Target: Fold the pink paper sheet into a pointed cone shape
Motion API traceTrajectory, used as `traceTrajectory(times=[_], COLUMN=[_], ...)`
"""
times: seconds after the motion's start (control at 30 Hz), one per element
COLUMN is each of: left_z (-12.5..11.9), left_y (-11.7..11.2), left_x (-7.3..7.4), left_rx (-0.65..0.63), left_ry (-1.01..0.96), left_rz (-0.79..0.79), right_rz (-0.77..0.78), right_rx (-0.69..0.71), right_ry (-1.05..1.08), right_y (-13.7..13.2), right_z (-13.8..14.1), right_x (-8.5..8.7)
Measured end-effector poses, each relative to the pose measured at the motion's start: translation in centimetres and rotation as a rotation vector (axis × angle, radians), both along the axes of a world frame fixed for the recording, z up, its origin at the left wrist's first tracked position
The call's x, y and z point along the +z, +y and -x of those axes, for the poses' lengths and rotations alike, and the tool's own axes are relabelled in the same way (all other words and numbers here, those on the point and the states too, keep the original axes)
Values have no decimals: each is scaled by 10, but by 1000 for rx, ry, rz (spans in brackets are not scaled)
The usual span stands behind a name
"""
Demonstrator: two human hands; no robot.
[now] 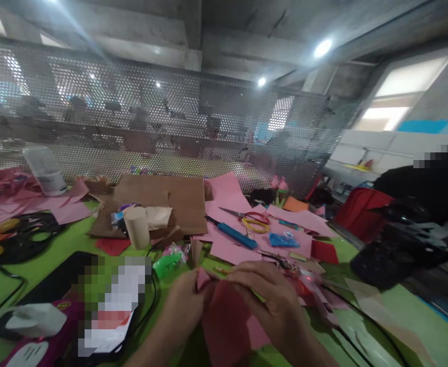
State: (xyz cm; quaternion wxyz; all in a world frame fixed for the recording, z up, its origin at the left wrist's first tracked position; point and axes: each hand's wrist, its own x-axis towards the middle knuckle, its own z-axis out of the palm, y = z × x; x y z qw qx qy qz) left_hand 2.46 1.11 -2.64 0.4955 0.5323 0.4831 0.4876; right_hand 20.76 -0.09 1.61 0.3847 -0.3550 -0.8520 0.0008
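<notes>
A sheet of pink-red paper hangs between my two hands, low in the middle of the head view. My left hand pinches its upper left edge, where a small lighter pink corner sticks up. Across the upper right part of the paper lies my right hand, fingers bent and closed on its edge. The fingertips of both hands are partly hidden. Just right of my right hand is a pink tool with a black cord and a small red light. A bright green item in clear plastic lies beyond my left hand.
Pink paper sheets, scissors, a blue-handled tool and brown cardboard cover the green table. A tan tube and white bottle stand left. Cords run near a purple power strip. A perforated panel rises behind.
</notes>
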Motion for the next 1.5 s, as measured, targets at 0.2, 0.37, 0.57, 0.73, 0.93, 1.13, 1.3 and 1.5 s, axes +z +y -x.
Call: traceTrajectory(times=[0.2,0.37,0.57,0.73,0.93,1.13,1.3,1.5], left_z=[16,17,7,1,10,13,12,12], left_y=[3,0,-6,-11,-6,-2,-1,-3], left_x=[14,21,21,23,20,18,15,14], left_rx=[283,455,433,266,81,-18,99,158], left_ry=[-43,-33,-119,-176,-270,-141,68,140], left_rz=[-140,-220,-271,-299,-211,-204,-241,-292], right_rz=[-283,458,1069,1058,813,770,938,1026], right_rx=[-168,4,27,20,-114,-191,-25,6], right_ry=[193,503,1120,1267,970,902,981,1026], right_y=[-16,-17,-7,-5,5,8,0,-1], right_z=[5,12,28,41,31,34,45,46], right_x=[7,-5,-14,-6,-2,-6,-7,-4])
